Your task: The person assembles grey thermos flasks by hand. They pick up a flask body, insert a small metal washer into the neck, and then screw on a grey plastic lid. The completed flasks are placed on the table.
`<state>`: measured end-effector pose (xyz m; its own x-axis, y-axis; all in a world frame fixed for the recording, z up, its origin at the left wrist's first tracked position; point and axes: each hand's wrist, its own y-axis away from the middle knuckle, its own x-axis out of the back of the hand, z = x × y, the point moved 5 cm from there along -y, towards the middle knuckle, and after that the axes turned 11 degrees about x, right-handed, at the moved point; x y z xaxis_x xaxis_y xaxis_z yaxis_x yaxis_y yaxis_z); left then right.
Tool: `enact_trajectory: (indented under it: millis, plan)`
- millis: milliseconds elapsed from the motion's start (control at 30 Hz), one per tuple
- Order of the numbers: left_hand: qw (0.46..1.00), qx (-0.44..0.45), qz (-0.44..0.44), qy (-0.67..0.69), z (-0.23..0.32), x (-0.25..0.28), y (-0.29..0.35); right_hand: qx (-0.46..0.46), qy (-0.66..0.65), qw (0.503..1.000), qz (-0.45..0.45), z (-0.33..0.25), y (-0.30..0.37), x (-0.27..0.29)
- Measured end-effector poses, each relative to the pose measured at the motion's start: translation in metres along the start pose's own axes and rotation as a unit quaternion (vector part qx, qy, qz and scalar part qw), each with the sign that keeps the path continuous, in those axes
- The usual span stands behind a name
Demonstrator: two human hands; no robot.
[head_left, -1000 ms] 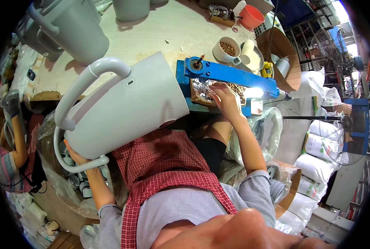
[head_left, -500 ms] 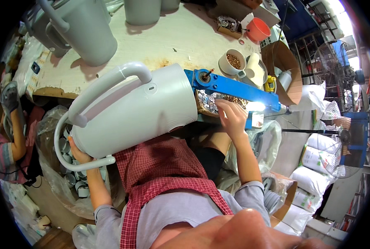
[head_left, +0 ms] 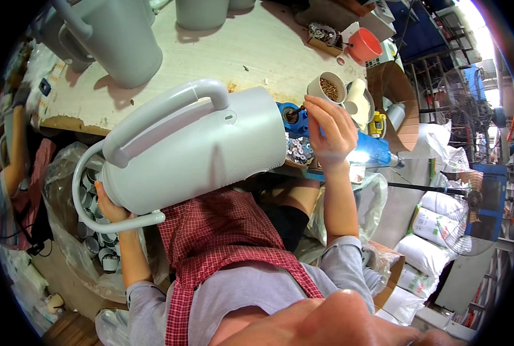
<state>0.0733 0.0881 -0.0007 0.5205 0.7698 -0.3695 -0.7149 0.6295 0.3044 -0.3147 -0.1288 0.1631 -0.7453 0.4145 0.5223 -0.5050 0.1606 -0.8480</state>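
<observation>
A large pale grey plastic jug body point(head_left: 199, 155) with a thick curved handle point(head_left: 164, 109) lies on its side across my lap. My left hand point(head_left: 111, 205) grips its left end, next to a hoop-shaped grey piece point(head_left: 87, 219). The jug's right end meets a blue metal arm of a bench fixture point(head_left: 378, 151). My right hand point(head_left: 333, 130) is over that arm, thumb and fingers pinched beside an upright dark pin point(head_left: 294, 114); whatever the fingertips hold is too small to make out. Loose metal washers point(head_left: 299, 149) lie in a tray below the hand.
Several more grey jugs point(head_left: 118, 46) stand on the white table point(head_left: 205, 69). A cup of brass-coloured screws point(head_left: 328, 87), a red cup point(head_left: 365, 45) and a box of metal parts point(head_left: 325, 37) are at the right. Another person's arm point(head_left: 17, 155) shows at far left.
My right hand has risen from the washer tray to the pin on the blue arm. The jug, still in my left hand, has shifted slightly right in the view.
</observation>
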Motion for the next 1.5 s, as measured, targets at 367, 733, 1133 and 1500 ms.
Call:
enact_trajectory:
  millis: [367,733,1133,1500]
  plan:
    - [0.998,-0.004,-0.025,0.053,0.004,-0.026,-0.017,-0.157,-0.112,0.981,0.003,0.005,0.003,0.001]
    - [0.997,-0.011,-0.070,0.007,0.001,-0.072,-0.021,-0.323,-0.267,0.907,0.031,-0.002,0.040,0.024]
    - [0.993,-0.036,-0.110,-0.034,-0.026,-0.120,-0.035,-0.469,-0.321,0.819,0.075,0.019,0.101,0.031]
    - [0.970,-0.140,-0.038,-0.194,-0.004,-0.112,-0.041,-0.231,-0.249,0.941,-0.008,0.025,-0.025,0.015]
